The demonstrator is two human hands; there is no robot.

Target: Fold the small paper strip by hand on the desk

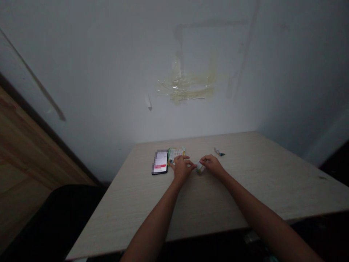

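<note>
Both my hands are out over the table around a small white packet (200,168) with a little yellow and grey print. My right hand (214,165) pinches its upper right edge between thumb and fingertips. My left hand (183,168) has its fingertips closed at the packet's left edge, with its other fingers reaching over a flat printed card or pouch (177,151) in white, green and yellow. The left hand partly covers that printed piece. Left of it lies a phone (160,162) with its screen lit, partly blurred.
A small crumpled, dark-and-white wrapper (219,151) lies at the back right of the pale wooden table (131,203). Behind the table rises a grey wall (109,91) with yellowed tape (188,89) on it. A wooden panel (27,156) and a dark chair-like shape (62,214) stand at the left.
</note>
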